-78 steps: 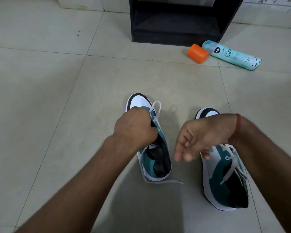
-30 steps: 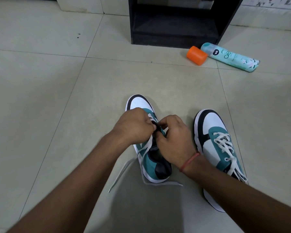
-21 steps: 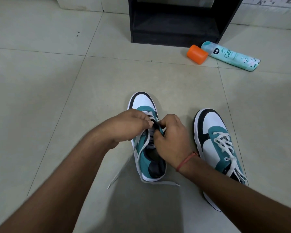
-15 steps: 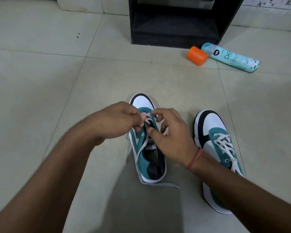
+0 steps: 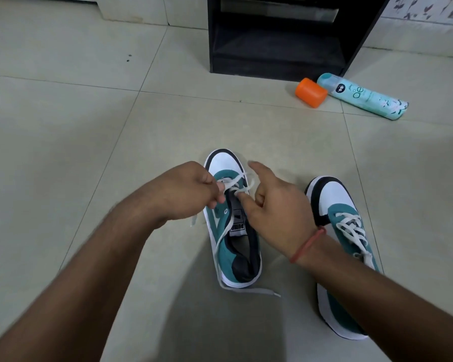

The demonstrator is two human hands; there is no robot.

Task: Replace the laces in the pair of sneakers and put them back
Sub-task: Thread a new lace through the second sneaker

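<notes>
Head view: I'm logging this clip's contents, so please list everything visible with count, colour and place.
sneakers: two, teal, white and black, side by side on the floor; the left one partly laced, the right one laced.
lace: one, white, at the left sneaker's front eyelets, end trailing behind its heel.
spray can: one, pale teal, lying by the cabinet.
cap: one, orange, beside the can.
cabinet: one, black, far centre.
floor: beige tiles.
left hand: pinches the lace.
right hand: thumb on the lace, fingers spread; red thread on its wrist.
</notes>
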